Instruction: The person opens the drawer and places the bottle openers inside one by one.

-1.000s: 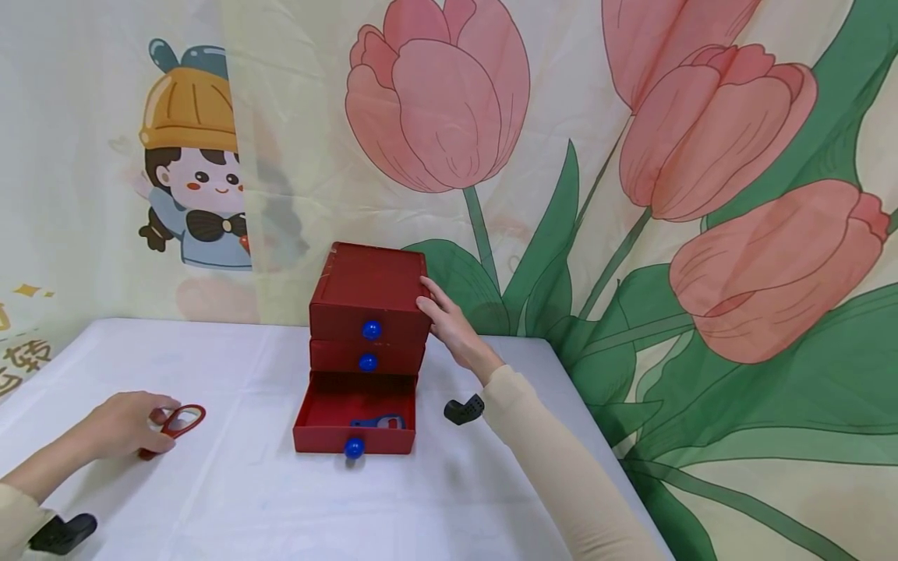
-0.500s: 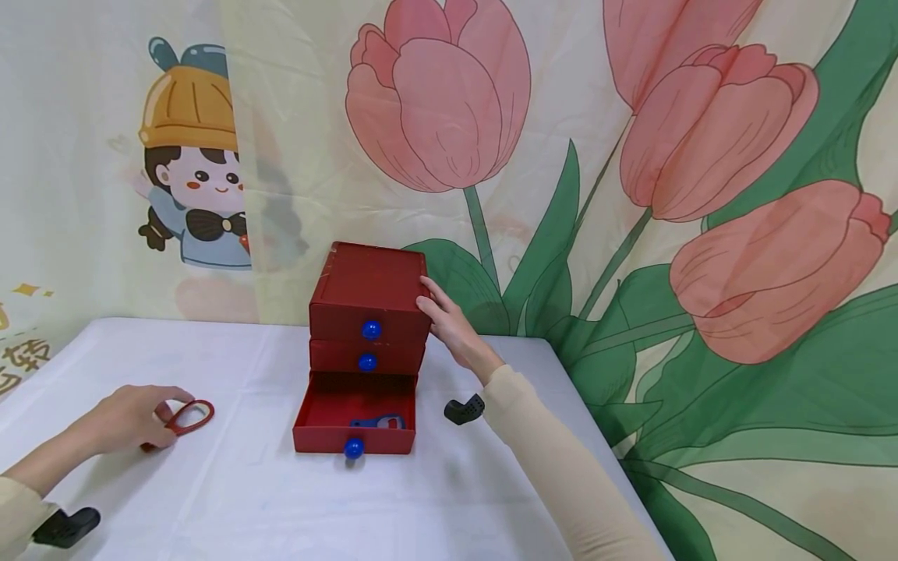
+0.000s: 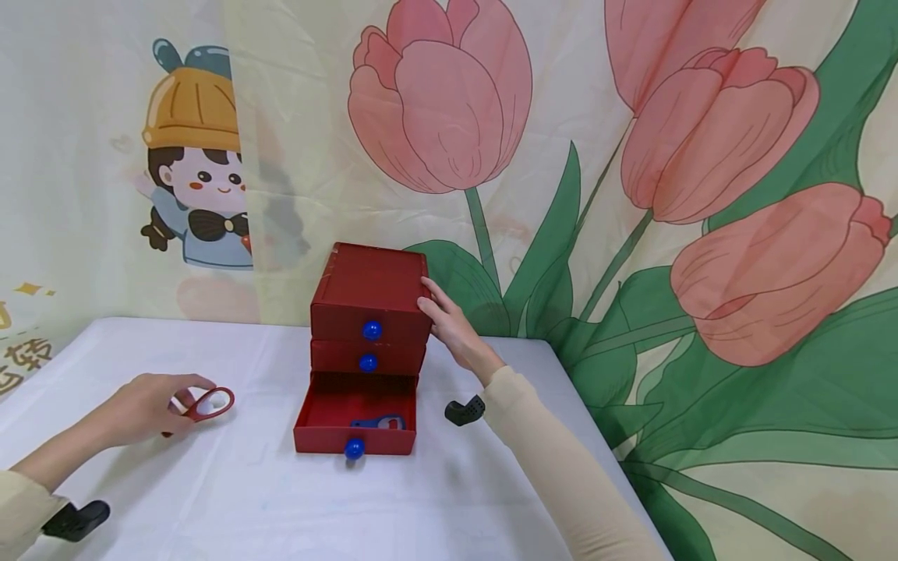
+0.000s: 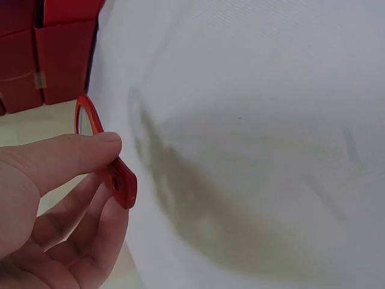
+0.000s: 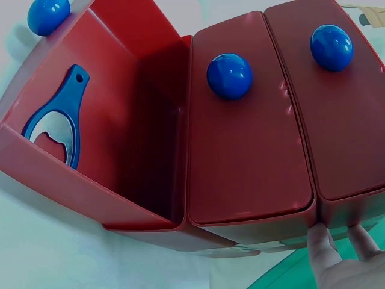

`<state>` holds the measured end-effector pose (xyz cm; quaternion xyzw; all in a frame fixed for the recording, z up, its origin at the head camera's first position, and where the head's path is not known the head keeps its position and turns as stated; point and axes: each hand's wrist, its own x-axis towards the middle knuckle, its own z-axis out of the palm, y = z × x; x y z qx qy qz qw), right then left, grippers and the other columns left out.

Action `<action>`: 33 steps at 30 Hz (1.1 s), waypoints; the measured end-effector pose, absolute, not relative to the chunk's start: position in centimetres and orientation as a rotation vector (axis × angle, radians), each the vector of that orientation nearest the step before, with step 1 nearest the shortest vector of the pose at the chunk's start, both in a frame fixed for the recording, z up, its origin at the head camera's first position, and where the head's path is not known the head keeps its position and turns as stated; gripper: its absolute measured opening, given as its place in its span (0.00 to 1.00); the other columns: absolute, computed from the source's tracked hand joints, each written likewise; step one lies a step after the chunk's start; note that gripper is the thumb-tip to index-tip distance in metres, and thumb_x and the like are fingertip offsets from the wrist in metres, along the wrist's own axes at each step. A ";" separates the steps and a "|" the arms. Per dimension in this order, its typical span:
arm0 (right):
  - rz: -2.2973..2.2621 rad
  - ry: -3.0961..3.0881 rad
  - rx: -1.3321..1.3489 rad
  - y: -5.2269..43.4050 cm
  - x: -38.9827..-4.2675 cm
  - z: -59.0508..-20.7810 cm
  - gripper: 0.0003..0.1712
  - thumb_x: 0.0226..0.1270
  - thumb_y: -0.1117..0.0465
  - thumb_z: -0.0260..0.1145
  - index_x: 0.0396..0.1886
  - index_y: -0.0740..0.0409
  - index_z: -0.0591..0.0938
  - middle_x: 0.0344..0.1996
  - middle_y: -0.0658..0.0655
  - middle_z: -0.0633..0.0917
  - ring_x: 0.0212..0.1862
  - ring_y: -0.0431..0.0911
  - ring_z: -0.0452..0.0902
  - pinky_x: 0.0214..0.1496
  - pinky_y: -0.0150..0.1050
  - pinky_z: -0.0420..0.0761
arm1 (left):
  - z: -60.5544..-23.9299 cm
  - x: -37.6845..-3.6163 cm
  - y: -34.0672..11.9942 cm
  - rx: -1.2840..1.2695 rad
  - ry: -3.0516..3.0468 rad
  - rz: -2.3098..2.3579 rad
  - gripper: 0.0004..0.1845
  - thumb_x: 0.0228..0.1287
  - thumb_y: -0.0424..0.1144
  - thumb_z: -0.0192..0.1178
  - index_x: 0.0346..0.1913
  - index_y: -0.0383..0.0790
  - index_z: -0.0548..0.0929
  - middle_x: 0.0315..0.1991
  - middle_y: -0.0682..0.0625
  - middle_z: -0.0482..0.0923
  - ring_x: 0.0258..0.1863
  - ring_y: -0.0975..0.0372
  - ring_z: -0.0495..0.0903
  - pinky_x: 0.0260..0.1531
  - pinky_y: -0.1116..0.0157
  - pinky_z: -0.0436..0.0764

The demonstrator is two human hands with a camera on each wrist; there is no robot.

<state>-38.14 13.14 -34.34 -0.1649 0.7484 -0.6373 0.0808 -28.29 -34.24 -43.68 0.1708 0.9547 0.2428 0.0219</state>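
My left hand (image 3: 143, 409) holds a red bottle opener (image 3: 213, 403) above the white tabletop, left of the drawer unit. In the left wrist view, thumb and fingers pinch its handle (image 4: 124, 186), and its oval head points toward the unit. My right hand (image 3: 456, 331) rests against the right side of the dark red three-drawer unit (image 3: 372, 273), fingers extended near its top edge. The bottom drawer (image 3: 319, 441) is pulled out, and the two drawers above it are closed. Inside the bottom drawer lies a blue bottle opener (image 5: 75, 96) with a metal insert.
Round blue knobs (image 3: 372, 330) stick out from the drawer fronts. A white cloth covers the table (image 3: 245, 499). Close behind it hangs a backdrop (image 3: 302, 156) with printed tulips and a cartoon figure. Black wrist devices (image 3: 464, 411) sit at both sleeves.
My left hand has moved right and slightly away from me, carrying the red bottle opener closer to the drawer unit. The right hand and the drawers stay put.
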 end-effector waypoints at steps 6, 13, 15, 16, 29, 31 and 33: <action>-1.901 2.245 -0.493 13.1 -38.1 -34.3 0.36 0.86 0.47 0.55 0.87 0.32 0.56 0.84 0.52 0.59 0.82 0.51 0.58 0.83 0.56 0.62 | -42.9 -28.3 -33.6 0.610 2.994 0.740 0.31 0.55 0.34 0.81 0.62 0.34 0.83 0.38 0.54 0.86 0.33 0.66 0.79 0.27 0.70 0.82; -1.899 2.243 -0.510 13.0 -38.1 -34.4 0.36 0.86 0.47 0.54 0.87 0.33 0.56 0.84 0.52 0.59 0.82 0.51 0.58 0.83 0.56 0.62 | -41.9 -28.3 -32.5 0.743 3.003 0.743 0.29 0.54 0.33 0.81 0.61 0.37 0.85 0.37 0.59 0.85 0.31 0.72 0.80 0.28 0.70 0.81; -1.901 2.240 -0.511 13.0 -38.2 -34.4 0.36 0.86 0.47 0.54 0.87 0.33 0.56 0.84 0.52 0.58 0.83 0.51 0.57 0.83 0.57 0.61 | -41.6 -28.4 -32.2 0.768 3.012 0.743 0.29 0.54 0.32 0.81 0.60 0.39 0.85 0.37 0.60 0.85 0.31 0.73 0.80 0.28 0.70 0.81; -1.903 2.239 -0.510 13.1 -38.2 -34.4 0.36 0.86 0.47 0.54 0.87 0.33 0.56 0.84 0.52 0.58 0.83 0.51 0.57 0.83 0.57 0.61 | -41.5 -28.5 -32.0 0.781 3.015 0.735 0.28 0.54 0.32 0.81 0.60 0.39 0.85 0.37 0.61 0.85 0.31 0.73 0.80 0.28 0.70 0.81; -1.901 2.236 -0.502 13.2 -38.1 -34.5 0.36 0.86 0.46 0.54 0.87 0.32 0.55 0.84 0.51 0.58 0.83 0.51 0.56 0.83 0.57 0.60 | -38.8 -29.2 -28.6 0.846 2.959 0.717 0.28 0.54 0.33 0.81 0.60 0.42 0.86 0.40 0.55 0.87 0.36 0.66 0.83 0.32 0.70 0.83; -1.900 2.239 -0.503 13.2 -38.1 -34.5 0.36 0.86 0.46 0.54 0.87 0.32 0.55 0.85 0.52 0.58 0.83 0.51 0.56 0.83 0.58 0.60 | -38.5 -29.2 -27.9 0.852 2.947 0.715 0.29 0.54 0.34 0.81 0.61 0.42 0.86 0.41 0.55 0.86 0.36 0.66 0.83 0.32 0.70 0.83; -1.899 2.239 -0.503 13.1 -38.1 -34.5 0.36 0.86 0.46 0.54 0.87 0.33 0.55 0.85 0.52 0.58 0.83 0.51 0.55 0.83 0.58 0.60 | -38.2 -29.1 -27.3 0.865 2.939 0.721 0.29 0.54 0.34 0.82 0.61 0.42 0.86 0.41 0.55 0.86 0.36 0.66 0.83 0.31 0.70 0.83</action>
